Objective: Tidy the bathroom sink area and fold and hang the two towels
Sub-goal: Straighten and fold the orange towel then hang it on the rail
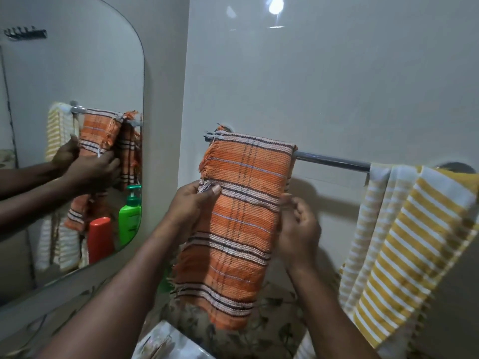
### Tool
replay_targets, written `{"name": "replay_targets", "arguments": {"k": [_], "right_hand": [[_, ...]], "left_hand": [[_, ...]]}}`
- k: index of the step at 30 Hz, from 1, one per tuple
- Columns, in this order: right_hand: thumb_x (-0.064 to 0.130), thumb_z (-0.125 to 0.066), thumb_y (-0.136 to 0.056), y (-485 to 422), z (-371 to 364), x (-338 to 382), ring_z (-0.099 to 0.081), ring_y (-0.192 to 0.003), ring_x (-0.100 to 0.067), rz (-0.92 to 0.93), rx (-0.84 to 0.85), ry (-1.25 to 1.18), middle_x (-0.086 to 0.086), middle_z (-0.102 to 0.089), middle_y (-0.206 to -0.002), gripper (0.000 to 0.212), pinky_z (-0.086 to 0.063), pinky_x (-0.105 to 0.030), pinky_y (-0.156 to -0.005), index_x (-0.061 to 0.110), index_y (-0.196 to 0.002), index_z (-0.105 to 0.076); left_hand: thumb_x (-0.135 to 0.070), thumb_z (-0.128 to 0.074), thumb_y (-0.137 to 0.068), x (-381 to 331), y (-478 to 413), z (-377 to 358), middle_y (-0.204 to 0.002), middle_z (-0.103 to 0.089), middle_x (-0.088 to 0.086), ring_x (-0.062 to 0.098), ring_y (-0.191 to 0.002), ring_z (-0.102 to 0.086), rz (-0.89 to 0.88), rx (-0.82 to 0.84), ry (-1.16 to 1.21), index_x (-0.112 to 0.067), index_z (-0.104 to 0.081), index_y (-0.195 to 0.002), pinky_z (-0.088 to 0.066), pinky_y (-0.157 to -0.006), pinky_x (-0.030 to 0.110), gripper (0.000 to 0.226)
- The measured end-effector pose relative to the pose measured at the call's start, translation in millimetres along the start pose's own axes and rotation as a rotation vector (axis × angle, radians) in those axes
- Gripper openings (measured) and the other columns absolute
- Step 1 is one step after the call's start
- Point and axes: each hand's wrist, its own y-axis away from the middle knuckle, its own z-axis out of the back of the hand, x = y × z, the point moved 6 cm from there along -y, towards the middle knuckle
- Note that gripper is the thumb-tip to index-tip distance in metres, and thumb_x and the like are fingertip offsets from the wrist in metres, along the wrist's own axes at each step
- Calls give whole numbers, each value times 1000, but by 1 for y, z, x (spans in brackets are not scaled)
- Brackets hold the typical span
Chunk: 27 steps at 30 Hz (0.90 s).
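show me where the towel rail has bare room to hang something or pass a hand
One bare stretch: the rail between the orange towel and the yellow striped towel; a hand could likely pass there. Crowded: the left end under the orange towel, whose edges the left hand and right hand pinch, and the right end under the yellow striped towel.

Coarse woven cloth towel, glossy metal rail

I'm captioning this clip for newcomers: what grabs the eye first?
An orange striped towel hangs over the chrome rail at centre, the left hand and right hand pinching its side edges. A yellow striped towel hangs at the rail's right end; the mirror at left reflects both.
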Motion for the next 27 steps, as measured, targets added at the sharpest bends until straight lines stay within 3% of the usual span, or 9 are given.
{"name": "replay_targets", "arguments": {"k": [3, 6, 8, 10, 12, 17, 21, 23, 27], "right_hand": [[48, -61, -98, -2, 21, 9, -73, -94, -15, 97, -245, 240, 24, -72, -96, 23, -51, -17, -72, 35, -115, -69], [23, -74, -89, -22, 12, 12, -71, -94, -18, 109, -39, 430, 12, -74, -115, 56, -57, -32, -82, 34, -142, -56], [13, -73, -83, -37, 4, 10, -70, -92, -18, 36, 80, 494, 10, -71, -99, 49, -55, -30, -80, 28, -128, -62], [3, -67, -79, -47, 1, 7, -68, -86, -36, -6, 86, 665, -4, -64, -79, 17, -46, -33, -67, 17, -82, -58], [-2, -64, -78, -47, 1, -1, -65, -79, -45, -11, 55, 744, -18, -63, -75, 32, -37, -34, -62, 15, -63, -42], [11, -69, -92, -21, 16, -30, -72, -84, -41, -42, 41, 739, -14, -73, -82, 17, -43, -34, -63, 9, -75, -68], [20, -63, -101, -8, 11, -43, -62, -69, -1, -102, 143, 415, 15, -76, -74, 33, -43, -14, -55, 31, -72, -75], [33, -53, -101, -7, 11, -42, -64, -73, -11, -102, 192, 510, 7, -78, -82, 37, -35, -8, -54, 30, -71, -73], [52, -46, -95, -11, 10, -51, -75, -93, -25, -13, 283, 771, -4, -80, -96, 40, -44, -22, -64, 25, -86, -74]], "left_hand": [[-13, -68, -99, -1, 1, -2, -92, -81, 17, 29, -73, -79, 4, 1, 31, -12, -82, -90, -64, -61, 36, 17], [-13, -65, -102, -1, 0, -3, -101, -79, 23, 35, -80, -77, 3, -7, 36, -9, -79, -100, -66, -72, 43, 14], [-13, -64, -103, 1, -2, -3, -106, -78, 25, 39, -85, -75, -3, -18, 41, -10, -79, -103, -63, -80, 49, 15], [-15, -64, -104, 3, -4, -4, -112, -78, 26, 42, -91, -74, -3, -19, 43, -13, -80, -104, -61, -87, 54, 16], [-21, -66, -103, 2, -5, -6, -113, -78, 24, 41, -92, -77, -9, -4, 51, -17, -81, -104, -64, -86, 53, 16], [-42, -78, -92, -5, -4, -19, -117, -80, 14, 36, -102, -79, -91, 120, -44, -29, -79, -111, -65, -85, 45, 24], [-42, -94, -75, -1, 1, -27, -122, -79, 9, 33, -109, -78, -50, 265, -206, -29, -75, -117, -65, -91, 41, 47], [-36, -95, -74, 6, 7, -27, -121, -80, 6, 29, -108, -78, 15, 314, -282, -28, -76, -116, -63, -92, 38, 47], [-19, -87, -85, 25, 15, -15, -110, -83, 6, 28, -99, -80, 87, 199, -268, -23, -84, -103, -63, -83, 33, 19]]}}
